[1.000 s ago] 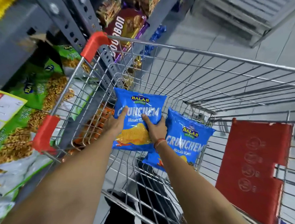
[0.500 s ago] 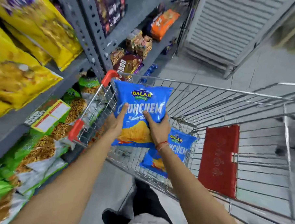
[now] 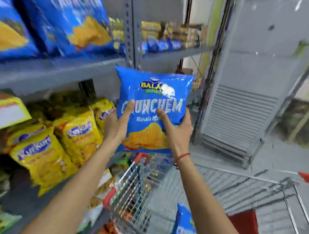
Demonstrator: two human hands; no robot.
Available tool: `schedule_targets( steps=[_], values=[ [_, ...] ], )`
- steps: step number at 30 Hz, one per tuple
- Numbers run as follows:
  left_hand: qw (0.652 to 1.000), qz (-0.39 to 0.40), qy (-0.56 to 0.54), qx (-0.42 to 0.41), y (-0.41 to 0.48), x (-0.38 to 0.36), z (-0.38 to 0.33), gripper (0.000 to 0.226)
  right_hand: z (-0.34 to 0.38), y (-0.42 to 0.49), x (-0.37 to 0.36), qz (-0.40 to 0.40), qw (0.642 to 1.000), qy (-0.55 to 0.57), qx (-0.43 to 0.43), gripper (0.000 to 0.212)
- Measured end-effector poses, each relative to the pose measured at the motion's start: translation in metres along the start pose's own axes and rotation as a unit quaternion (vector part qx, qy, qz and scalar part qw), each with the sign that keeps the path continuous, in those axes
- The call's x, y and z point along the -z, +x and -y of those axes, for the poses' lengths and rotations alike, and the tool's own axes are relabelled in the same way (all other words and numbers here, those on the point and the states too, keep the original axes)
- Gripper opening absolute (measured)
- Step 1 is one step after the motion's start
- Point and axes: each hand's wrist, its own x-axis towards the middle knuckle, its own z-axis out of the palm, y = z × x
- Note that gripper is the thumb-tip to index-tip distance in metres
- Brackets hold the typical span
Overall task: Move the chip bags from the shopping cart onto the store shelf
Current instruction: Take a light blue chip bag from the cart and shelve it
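Lighting is even and bright, overhead in character, with soft shadows only. The bag in my hands [image 3: 151,115] reads sharp, though a white glare patch [image 3: 167,90] burns out part of its logo. Motion blur smears the upper blue bags [image 3: 72,23], yellow packs [image 3: 42,158] and cart [image 3: 136,190]. Wide-angle distortion bends the shelf upright [image 3: 132,27].

A bright blue chip bag [image 3: 153,106] is printed with white lettering, a yellow-and-green logo and a picture of golden ridged chips. Matching blue bags [image 3: 69,19] are seen on the grey shelf [image 3: 51,71], and yellow packs [image 3: 42,152] with blue-and-white labels below it. The silver wire cart [image 3: 134,190] is trimmed with red corners, and a red thread [image 3: 183,156] is worn at one wrist.
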Motion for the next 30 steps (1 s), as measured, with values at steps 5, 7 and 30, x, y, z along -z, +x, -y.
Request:
schedule_targets(
  steps=[5, 7, 30],
  values=[
    [0.992, -0.069, -0.011, -0.104, 0.013, 0.073, -0.081, 0.031, 0.096, 0.018, -0.047, 0.045, 0.991, 0.086, 0.090, 0.032],
    [0.987, -0.090, -0.009, -0.133, 0.016, 0.102, -0.105, 0.030, 0.127, 0.024, -0.068, 0.063, 0.985, 0.112, 0.116, 0.034],
    [0.936, -0.337, 0.067, -0.070, 0.103, 0.285, -0.111, 0.057, 0.193, 0.018, -0.310, 0.247, 0.954, 0.099, 0.135, 0.055]
  ],
)
